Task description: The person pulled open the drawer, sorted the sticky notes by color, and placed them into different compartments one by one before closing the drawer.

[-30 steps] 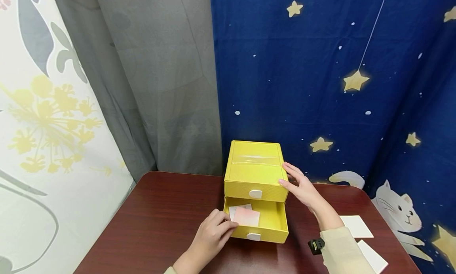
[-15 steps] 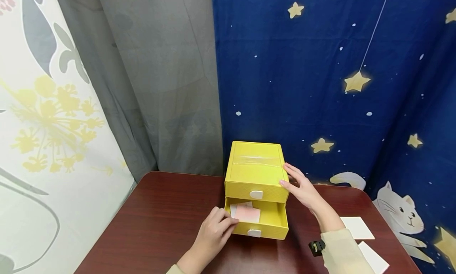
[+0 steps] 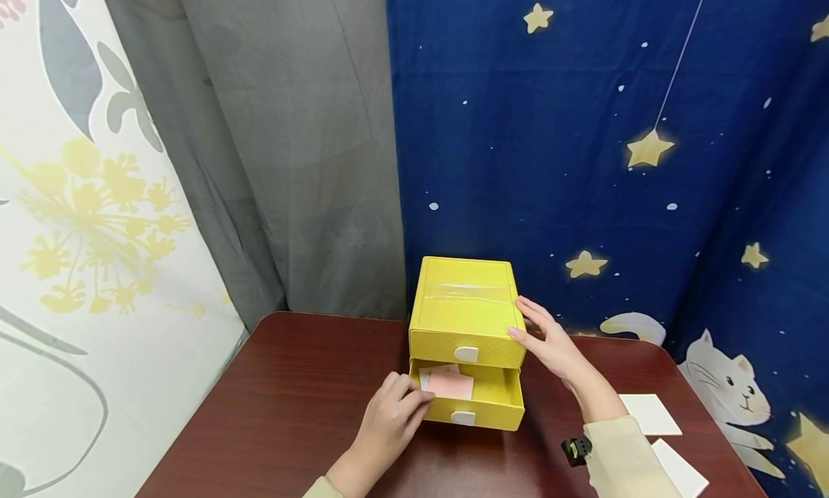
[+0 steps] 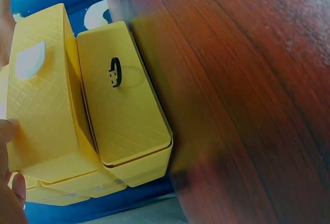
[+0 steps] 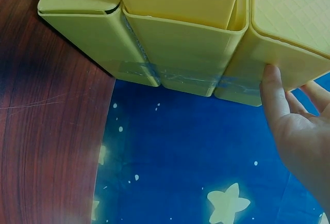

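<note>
Drawer (image 3: 495,414) out, left hand (image 3: 388,415) at its corner

The drawer stands out from the front of the yellow cabinet (image 3: 466,312), its long face across the cabinet's width. The left hand is nearer, and the drawer extends rightward from it; its bent fingers touch the corner, but whether they grip, I cannot tell. The right hand (image 3: 549,347), fingers extended, rests against the cabinet's right side. Lower on the cabinet, the left wrist view shows a dark handle (image 4: 119,72), hidden from the head view.

I can make out a plain cream right sleeve (image 3: 624,455) toward the right edge of the table (image 3: 291,383), a small, boxy black device (image 3: 575,450) with a yellowish patch at its cuff. Only a cream scrap of left sleeve (image 3: 323,489) shows. Left hand (image 3: 387,419) and right hand (image 3: 550,345) are bare.
</note>
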`<act>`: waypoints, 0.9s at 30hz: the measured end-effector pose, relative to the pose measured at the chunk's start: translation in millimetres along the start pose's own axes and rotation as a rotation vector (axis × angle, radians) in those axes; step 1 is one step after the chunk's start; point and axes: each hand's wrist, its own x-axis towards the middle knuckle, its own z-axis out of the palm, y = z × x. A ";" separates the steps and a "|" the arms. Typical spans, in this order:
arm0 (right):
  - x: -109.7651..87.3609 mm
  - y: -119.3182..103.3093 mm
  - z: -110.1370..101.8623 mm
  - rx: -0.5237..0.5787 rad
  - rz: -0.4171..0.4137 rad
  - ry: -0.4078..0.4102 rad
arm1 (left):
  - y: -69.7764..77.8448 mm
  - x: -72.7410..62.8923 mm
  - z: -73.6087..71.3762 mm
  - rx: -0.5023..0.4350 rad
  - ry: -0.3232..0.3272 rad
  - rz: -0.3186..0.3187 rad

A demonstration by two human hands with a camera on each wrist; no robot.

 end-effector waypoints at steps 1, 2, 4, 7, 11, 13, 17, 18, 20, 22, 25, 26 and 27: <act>0.1 0.1 0.0 0.002 0.002 0.000 | 0.0 0.0 0.4 0.007 0.003 -0.001; 0.1 0.2 0.1 0.002 0.003 0.000 | 0.1 0.0 0.8 0.016 0.006 -0.003; 0.3 0.4 0.2 0.003 0.005 -0.001 | 0.5 -0.5 1.7 0.035 0.013 -0.009; 0.3 0.6 0.3 0.009 0.006 -0.001 | 1.7 -1.9 3.1 0.064 0.021 -0.022; 0.0 0.6 0.2 0.016 0.000 -0.002 | 3.9 -4.9 5.2 0.101 0.042 -0.025; -0.3 0.5 0.1 0.016 -0.001 -0.002 | 4.8 -6.8 5.8 0.115 0.053 -0.021; -1.0 0.6 -0.5 0.011 0.004 -0.002 | 5.9 -11.0 6.8 0.121 0.053 -0.019; -1.2 0.7 -0.5 0.011 0.006 -0.001 | 6.0 -11.9 6.9 0.120 0.051 -0.018; -1.3 0.9 -0.6 0.014 0.006 -0.002 | 6.1 -13.4 7.2 0.120 0.050 -0.012; -1.2 0.8 -0.6 0.021 0.004 -0.004 | 6.1 -14.4 7.6 0.120 0.056 -0.006; -1.4 0.5 -0.5 0.016 0.005 0.001 | 5.7 -14.8 8.4 0.124 0.068 -0.002; -1.4 0.4 -0.6 0.013 0.007 0.003 | 5.6 -14.6 8.9 0.126 0.071 -0.002; -1.5 0.3 -0.6 0.010 0.007 0.004 | 5.4 -14.5 9.1 0.129 0.073 -0.002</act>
